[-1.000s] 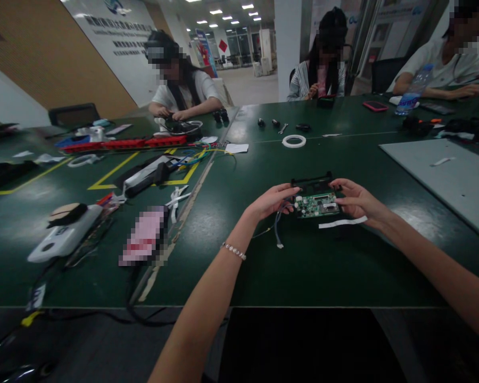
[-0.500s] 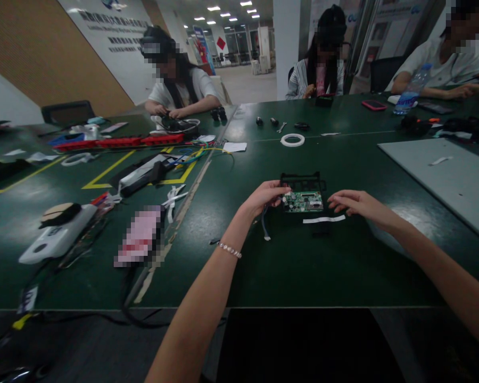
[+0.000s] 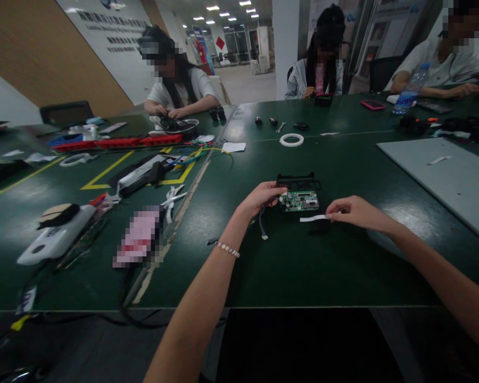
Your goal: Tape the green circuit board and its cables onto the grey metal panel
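Note:
A green circuit board (image 3: pixel 299 201) sits with a black plastic frame (image 3: pixel 297 182) along its far side. My left hand (image 3: pixel 264 196) is closed on the left edge of the board, thumb on top. A grey cable (image 3: pixel 262 223) with a white plug hangs below that hand. My right hand (image 3: pixel 349 211) is pinching the right end of a narrow white flat strip (image 3: pixel 312 218), just in front of the board. Whether the strip touches the board I cannot tell. A small dark piece lies in shadow under the strip, hard to make out.
A white ring (image 3: pixel 291 140), a small wrench (image 3: pixel 280 127) and dark parts lie farther back. On the right is a grey panel (image 3: pixel 447 170); on the left, a pixelated pink object (image 3: pixel 139 234) and a white device (image 3: pixel 58 234). Several people sit around the green table (image 3: pixel 287 276).
My right hand has moved left and closed its fingertips on the white strip's end. The left hand keeps its hold on the circuit board.

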### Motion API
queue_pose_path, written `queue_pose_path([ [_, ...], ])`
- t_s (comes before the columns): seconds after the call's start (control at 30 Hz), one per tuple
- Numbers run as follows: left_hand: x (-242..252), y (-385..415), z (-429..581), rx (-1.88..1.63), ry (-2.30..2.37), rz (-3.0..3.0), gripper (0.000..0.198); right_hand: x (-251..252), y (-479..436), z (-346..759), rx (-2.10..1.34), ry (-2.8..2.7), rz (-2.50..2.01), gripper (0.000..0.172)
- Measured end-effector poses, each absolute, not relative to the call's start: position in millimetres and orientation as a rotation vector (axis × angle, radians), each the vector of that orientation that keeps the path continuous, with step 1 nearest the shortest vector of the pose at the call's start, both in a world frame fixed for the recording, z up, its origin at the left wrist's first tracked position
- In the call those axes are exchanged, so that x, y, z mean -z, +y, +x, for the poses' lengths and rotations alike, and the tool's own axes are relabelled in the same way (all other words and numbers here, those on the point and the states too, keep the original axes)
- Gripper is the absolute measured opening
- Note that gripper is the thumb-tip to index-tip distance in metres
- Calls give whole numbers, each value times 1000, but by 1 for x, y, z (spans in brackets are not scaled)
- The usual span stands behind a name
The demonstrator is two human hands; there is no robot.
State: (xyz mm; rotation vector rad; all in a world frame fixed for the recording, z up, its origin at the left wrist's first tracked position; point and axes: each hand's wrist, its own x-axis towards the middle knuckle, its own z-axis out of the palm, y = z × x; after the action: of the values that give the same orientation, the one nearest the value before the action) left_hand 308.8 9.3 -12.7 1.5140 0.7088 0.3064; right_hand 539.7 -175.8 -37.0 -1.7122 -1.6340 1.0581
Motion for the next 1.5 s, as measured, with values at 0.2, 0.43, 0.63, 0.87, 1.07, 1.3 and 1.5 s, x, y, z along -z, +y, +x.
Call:
queue_pose_path([
  [0.2, 13, 10, 308, -287, 668, 1525, 14, 30, -177, 538, -1109, -1532, -1695, 26],
  [0.43, 14, 12, 307, -283, 649, 1532, 19, 32, -177, 540, -1096, -1532, -1703, 29],
  [0.63, 12, 12, 308, -297, 668, 1523, 18, 26, -181, 537, -1077, -1522, -1638, 26],
  [0.87, 14, 14, 307, -313, 713, 1513, 17, 16, -186, 534, -944, -1286, -1430, 27],
  [1.07, 17, 16, 307, -308, 695, 1554, 24, 22, -183, 525, -953, -1239, -1430, 28],
  [1.3, 20, 15, 307, -311, 706, 1571, 26, 23, -170, 501, -992, -1168, -1347, 33],
  [1.5, 20, 14, 306, -309, 719, 1570, 26, 22, -170, 512, -987, -1286, -1455, 30],
])
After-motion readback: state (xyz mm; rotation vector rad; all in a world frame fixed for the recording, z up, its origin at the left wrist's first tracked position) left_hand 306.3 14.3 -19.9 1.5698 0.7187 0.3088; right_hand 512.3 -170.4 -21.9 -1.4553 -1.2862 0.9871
